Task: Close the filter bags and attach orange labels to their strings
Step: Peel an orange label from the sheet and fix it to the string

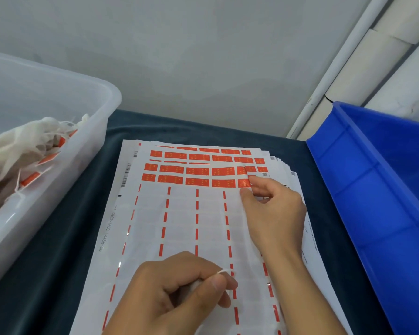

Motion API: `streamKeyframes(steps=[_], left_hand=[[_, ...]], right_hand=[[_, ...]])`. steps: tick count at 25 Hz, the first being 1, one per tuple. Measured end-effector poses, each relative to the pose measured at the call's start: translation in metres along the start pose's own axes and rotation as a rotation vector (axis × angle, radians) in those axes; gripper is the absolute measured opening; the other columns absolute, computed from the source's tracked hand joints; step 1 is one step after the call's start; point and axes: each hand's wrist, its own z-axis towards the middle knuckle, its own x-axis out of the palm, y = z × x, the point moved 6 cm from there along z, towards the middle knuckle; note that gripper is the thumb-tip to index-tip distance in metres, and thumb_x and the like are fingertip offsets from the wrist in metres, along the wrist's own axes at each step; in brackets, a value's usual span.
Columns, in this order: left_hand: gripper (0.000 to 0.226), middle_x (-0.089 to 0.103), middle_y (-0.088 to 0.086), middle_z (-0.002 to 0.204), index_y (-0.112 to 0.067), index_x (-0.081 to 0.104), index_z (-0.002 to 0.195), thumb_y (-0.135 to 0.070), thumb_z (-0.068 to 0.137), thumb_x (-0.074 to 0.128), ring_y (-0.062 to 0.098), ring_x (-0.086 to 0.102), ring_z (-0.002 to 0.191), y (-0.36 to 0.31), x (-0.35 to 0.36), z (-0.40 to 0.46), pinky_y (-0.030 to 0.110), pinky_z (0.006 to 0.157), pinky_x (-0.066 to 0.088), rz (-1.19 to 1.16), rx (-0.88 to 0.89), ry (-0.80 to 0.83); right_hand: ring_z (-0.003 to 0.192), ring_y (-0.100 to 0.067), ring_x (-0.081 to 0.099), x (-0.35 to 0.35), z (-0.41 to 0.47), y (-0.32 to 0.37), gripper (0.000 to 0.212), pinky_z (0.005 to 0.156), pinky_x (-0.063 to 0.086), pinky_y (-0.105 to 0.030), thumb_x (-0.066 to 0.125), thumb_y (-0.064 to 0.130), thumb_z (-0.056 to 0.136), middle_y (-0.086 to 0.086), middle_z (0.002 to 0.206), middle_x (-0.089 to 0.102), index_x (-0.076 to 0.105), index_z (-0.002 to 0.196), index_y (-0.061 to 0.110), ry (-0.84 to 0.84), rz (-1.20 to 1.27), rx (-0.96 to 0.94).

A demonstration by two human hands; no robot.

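Orange labels (198, 182) fill the sheet's (179, 226) upper rows, toward twelve o'clock. From the head view I see my right hand (273, 211) pinching one label's corner at two o'clock, peeling it. My left hand (177, 293), at six o'clock, pinches the string (224, 272) with fingers curled, I judge ready for sticking. Finished filter bags (22, 146) sit in the clear bin (87, 151) at nine o'clock.

2 bare forearms, left hand (179, 293) and right hand (273, 211), no sleeves, gloves or rings showing
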Motion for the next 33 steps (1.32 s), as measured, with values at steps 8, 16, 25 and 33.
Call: streamKeyframes(steps=[8, 16, 25, 33], left_hand=[[0.029, 0.075, -0.027, 0.094, -0.063, 0.073, 0.092, -0.081, 0.080, 0.053, -0.005, 0.067, 0.100, -0.002, 0.000, 0.001, 0.010, 0.076, 0.050, -0.024, -0.012, 0.016], [0.024, 0.075, -0.026, 0.092, -0.058, 0.075, 0.088, -0.066, 0.076, 0.056, -0.003, 0.068, 0.098, -0.003, 0.000, 0.000, 0.008, 0.076, 0.047, -0.059, -0.036, 0.020], [0.023, 0.074, -0.030, 0.093, -0.063, 0.073, 0.089, -0.076, 0.081, 0.054, -0.006, 0.065, 0.098, -0.007, -0.001, 0.001, 0.007, 0.072, 0.046, -0.056, -0.046, 0.018], [0.023, 0.074, -0.028, 0.094, -0.061, 0.073, 0.088, -0.075, 0.087, 0.055, -0.005, 0.066, 0.098, -0.008, -0.002, -0.001, 0.008, 0.073, 0.044, -0.083, -0.054, 0.010]], right_hand=[[0.067, 0.012, 0.061, 0.001, -0.001, 0.004, 0.016, 0.060, 0.040, -0.007, 0.079, 0.042, 0.088, 0.040, 0.080, 0.055, 0.066, 0.096, 0.044, 0.001, 0.044, 0.002], [0.067, 0.012, 0.064, -0.001, 0.009, 0.000, 0.016, 0.058, 0.037, -0.003, 0.081, 0.038, 0.088, 0.035, 0.080, 0.060, 0.077, 0.103, 0.036, -0.012, 0.018, 0.048], [0.067, 0.008, 0.059, 0.000, 0.011, 0.005, 0.014, 0.060, 0.036, -0.005, 0.080, 0.032, 0.089, 0.022, 0.092, 0.071, 0.080, 0.104, 0.032, -0.072, -0.070, 0.010], [0.067, 0.008, 0.062, 0.002, 0.006, 0.010, 0.011, 0.058, 0.037, -0.007, 0.082, 0.034, 0.087, 0.028, 0.080, 0.063, 0.077, 0.095, 0.039, -0.107, -0.024, -0.001]])
